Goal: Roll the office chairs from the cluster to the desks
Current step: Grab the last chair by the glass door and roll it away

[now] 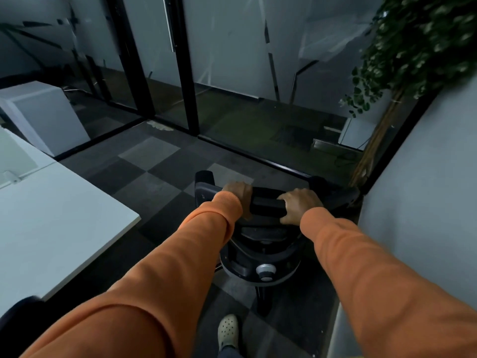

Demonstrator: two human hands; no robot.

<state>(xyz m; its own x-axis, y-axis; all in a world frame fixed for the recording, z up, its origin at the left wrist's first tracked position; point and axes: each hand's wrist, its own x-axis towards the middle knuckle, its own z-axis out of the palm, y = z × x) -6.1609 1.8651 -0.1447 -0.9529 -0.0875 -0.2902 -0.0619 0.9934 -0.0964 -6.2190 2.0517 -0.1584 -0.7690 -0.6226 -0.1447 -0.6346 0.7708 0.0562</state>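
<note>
A black office chair [260,244] stands right in front of me on the checkered carpet, seen from behind and above. My left hand [238,193] grips the top edge of its backrest on the left side. My right hand [300,205] grips the same top edge on the right. Both arms wear orange sleeves. The chair's left armrest [205,180] sticks out past my left hand, and a silver knob [265,271] shows low on its back. A white desk [51,215] lies to my left, its corner close to the chair.
Glass walls with black frames and a door handle [169,24] stand ahead. A grey wall [426,189] runs close on the right, with a leafy plant [413,47] above it. A white cabinet [44,115] sits far left. Another dark chair [18,310] shows at the bottom left. My shoe [228,330] is below.
</note>
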